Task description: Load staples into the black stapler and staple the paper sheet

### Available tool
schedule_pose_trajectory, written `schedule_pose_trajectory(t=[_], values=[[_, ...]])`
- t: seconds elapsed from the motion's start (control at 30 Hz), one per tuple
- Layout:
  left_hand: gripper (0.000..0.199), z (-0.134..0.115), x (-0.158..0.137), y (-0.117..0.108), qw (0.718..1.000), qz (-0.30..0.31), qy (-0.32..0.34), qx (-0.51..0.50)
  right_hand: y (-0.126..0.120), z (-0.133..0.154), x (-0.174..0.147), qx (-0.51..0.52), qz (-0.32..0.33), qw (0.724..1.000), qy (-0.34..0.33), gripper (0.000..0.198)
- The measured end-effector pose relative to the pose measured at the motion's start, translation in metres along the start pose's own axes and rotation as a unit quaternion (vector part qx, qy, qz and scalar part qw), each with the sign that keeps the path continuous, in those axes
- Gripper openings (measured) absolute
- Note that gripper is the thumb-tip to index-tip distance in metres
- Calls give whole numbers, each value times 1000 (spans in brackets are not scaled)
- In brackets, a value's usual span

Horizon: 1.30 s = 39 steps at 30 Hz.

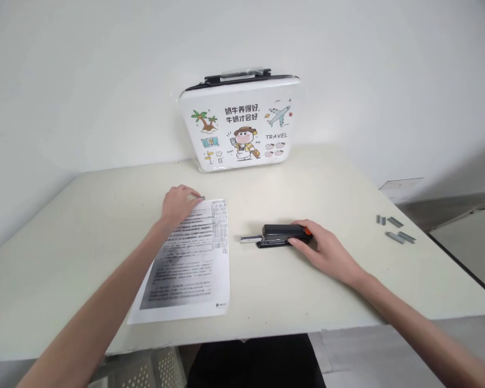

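Note:
My right hand [317, 245] grips the rear of a black stapler [283, 230], thumb on the near side and fingers over the far side. The stapler lies on the table with its front to the left, and a metal staple tray [250, 238] sticks out of that end. At the top edge of a printed sheet [186, 269], my left hand [181, 202] pinches a small grey staple strip [202, 197] between thumb and fingers. Rows of short grey marks run down the sheet's upper right side; whether they are staples or print I cannot tell.
Several loose staple strips [396, 237] lie near the right edge of the pale table [84, 226]. A white case [242, 124] with cartoon pictures and a black handle stands at the back against the wall. Below the front edge is a perforated plastic basket [145, 372].

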<state>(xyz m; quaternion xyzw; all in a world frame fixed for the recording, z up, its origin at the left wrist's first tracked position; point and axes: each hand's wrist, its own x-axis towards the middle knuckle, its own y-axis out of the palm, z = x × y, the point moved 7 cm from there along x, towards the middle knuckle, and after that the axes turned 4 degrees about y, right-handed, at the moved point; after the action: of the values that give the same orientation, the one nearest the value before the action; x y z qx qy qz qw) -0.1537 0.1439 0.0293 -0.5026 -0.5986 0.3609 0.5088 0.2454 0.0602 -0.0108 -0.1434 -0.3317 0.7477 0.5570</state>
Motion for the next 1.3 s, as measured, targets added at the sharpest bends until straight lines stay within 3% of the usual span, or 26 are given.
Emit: schedule_pose_trajectory(t=[0.13, 0.23, 0.37, 0.5, 0.6, 0.8, 1.3], values=[[23, -23, -10, -6, 996, -26, 2, -82, -1, 2, 0, -1, 2, 1000, -4, 35], [27, -56, -29, -9, 983, -11, 16, -183, -1, 2, 0, -6, 6, 1000, -4, 36], [30, -103, -63, -7, 956, 49, 33, -286, -2, 2, 0, -10, 4, 1000, -7, 35], [30, -129, -87, 0, 940, 124, 34, -317, -2, 1, 0, -12, 2, 1000, -6, 34], [26, -136, -97, 5, 933, 157, 39, -322, -2, 1, 0, -13, 3, 1000, -4, 33], [17, -146, -103, 5, 949, 102, 85, -287, -2, 1, 1, -10, 5, 1000, -5, 33], [16, -147, -107, 11, 950, 85, 76, -291, -3, 2, 2, -16, 3, 1000, -8, 31]])
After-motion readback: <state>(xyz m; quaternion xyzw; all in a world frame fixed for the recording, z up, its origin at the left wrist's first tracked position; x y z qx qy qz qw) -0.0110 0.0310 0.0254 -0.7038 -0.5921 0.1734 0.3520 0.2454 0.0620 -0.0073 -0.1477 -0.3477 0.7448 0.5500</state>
